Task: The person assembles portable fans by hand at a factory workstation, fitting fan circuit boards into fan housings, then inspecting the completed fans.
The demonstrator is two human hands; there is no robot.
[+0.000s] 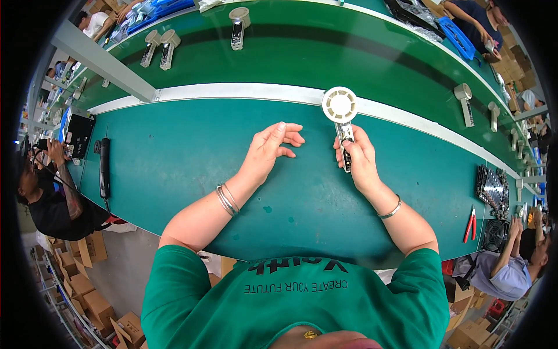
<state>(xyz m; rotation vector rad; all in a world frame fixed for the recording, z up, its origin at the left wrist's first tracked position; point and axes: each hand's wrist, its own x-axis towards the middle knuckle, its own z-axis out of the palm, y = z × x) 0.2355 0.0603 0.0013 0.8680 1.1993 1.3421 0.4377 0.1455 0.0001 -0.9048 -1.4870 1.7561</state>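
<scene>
Your right hand [357, 157] pinches the fan [342, 116] by its handle; your left hand [270, 148] is spread, empty. Next, bring that hand over to steady it.

The right hand [359, 158] holds a small white handheld fan [341, 116] upright over the green table [174, 157]; the left hand [268, 148] hangs open.

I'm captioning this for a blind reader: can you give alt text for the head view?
The right hand holds a small white handheld fan upright by its handle over a green workbench; the left hand hovers open beside it. More fans lie on the conveyor belt behind.
</scene>
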